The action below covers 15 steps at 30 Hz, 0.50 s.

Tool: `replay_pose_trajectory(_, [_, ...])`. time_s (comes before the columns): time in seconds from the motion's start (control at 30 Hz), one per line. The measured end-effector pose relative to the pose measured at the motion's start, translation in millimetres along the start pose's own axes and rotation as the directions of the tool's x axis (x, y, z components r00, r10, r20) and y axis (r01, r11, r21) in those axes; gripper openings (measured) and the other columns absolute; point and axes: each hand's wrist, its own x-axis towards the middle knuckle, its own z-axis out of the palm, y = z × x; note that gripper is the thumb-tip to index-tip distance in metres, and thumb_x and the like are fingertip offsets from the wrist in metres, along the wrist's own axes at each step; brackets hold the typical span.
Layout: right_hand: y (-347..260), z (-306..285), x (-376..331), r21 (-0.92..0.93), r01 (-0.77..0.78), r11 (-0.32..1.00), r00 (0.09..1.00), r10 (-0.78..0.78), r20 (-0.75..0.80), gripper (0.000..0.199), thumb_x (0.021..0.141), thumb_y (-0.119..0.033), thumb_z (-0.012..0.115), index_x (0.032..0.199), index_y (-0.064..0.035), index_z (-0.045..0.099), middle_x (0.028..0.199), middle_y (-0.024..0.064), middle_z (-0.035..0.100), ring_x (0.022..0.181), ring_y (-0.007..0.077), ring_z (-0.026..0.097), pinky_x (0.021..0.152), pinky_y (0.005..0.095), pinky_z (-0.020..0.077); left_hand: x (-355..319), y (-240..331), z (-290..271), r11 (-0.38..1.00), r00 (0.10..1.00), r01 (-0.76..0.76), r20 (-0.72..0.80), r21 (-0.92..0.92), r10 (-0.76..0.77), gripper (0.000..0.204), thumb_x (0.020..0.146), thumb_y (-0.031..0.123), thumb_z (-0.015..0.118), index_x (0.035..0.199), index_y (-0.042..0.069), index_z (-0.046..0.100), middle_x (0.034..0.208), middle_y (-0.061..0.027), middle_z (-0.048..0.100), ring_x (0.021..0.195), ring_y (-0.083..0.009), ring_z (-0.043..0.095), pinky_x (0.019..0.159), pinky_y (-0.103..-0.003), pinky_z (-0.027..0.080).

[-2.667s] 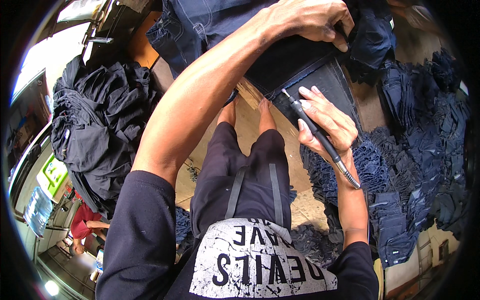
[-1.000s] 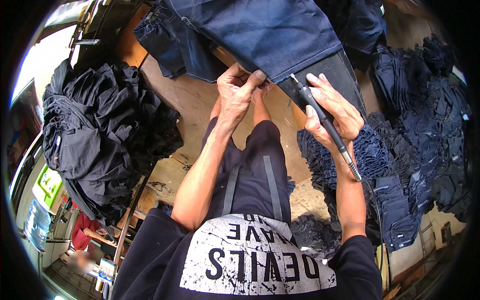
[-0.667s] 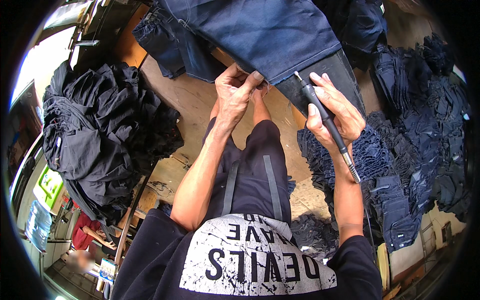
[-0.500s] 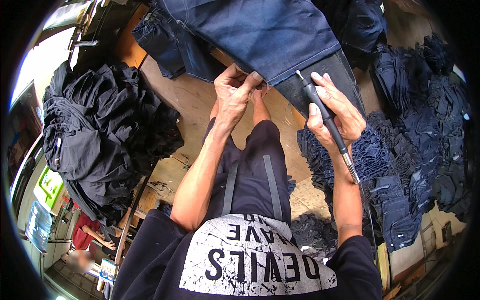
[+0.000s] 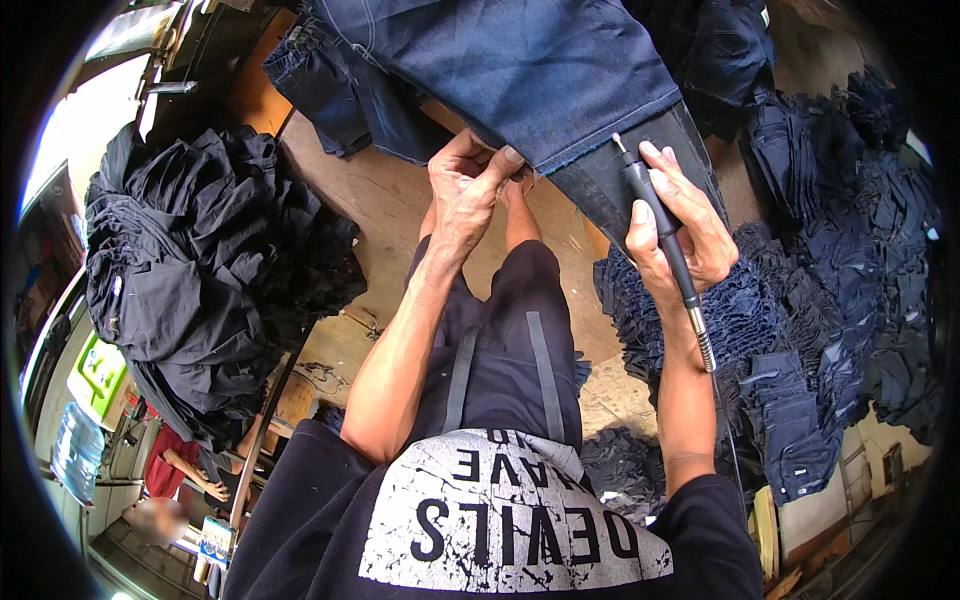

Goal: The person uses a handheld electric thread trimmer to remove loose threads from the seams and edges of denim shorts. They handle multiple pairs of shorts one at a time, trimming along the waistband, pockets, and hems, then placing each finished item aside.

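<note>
A dark blue denim garment leg is drawn over a flat black board, whose end sticks out past the hem. My left hand pinches the hem's left corner between thumb and fingers. In my right hand is a black rotary grinder handpiece with a small pale bit at its tip and a spring-sleeved cable at its tail. The bit is at or very close to the hem edge, right of its middle; whether it touches, I cannot tell.
On the left rises a big heap of black garments. Stacks of dark denim fill the right side, and another denim garment hangs at the upper left. A person in a red top is far off at lower left.
My right hand has moved the handpiece rightward and slightly up along the hem. My left hand keeps its pinch in the same place.
</note>
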Motion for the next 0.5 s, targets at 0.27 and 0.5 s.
replay_pose_trajectory(0.27, [1.8, -2.5, 0.4, -0.081, -0.003, 0.997, 1.0, 0.001, -0.027, 0.03, 0.083, 0.007, 0.075, 0.114, 0.0067, 0.075, 0.113, 0.0266, 0.08, 0.114, 0.0414, 0.08, 0.109, 0.0557, 0.0609, 0.8, -0.4, 1.9, 0.999, 1.0, -0.009, -0.008, -0.035, 0.009, 0.015, 0.099, 0.003, 0.082, 0.105, -0.008, 0.074, 0.093, -0.0133, 0.079, 0.078, -0.0177, 0.074, 0.072, -0.032, 0.062])
replay_pose_trajectory(0.5, [7.3, -2.2, -5.8, -0.08, -0.073, 0.994, 0.994, 0.066, -0.088, 0.03, 0.091, 0.002, 0.075, 0.121, 0.0061, 0.073, 0.124, 0.028, 0.078, 0.123, 0.0409, 0.076, 0.113, 0.0519, 0.0583, 0.3, 2.0, 2.7, 0.999, 1.0, 0.026, 0.005, -0.044, -0.026, 0.016, 0.094, 0.007, 0.085, 0.104, -0.002, 0.075, 0.093, -0.0093, 0.077, 0.081, -0.0174, 0.071, 0.077, -0.034, 0.059])
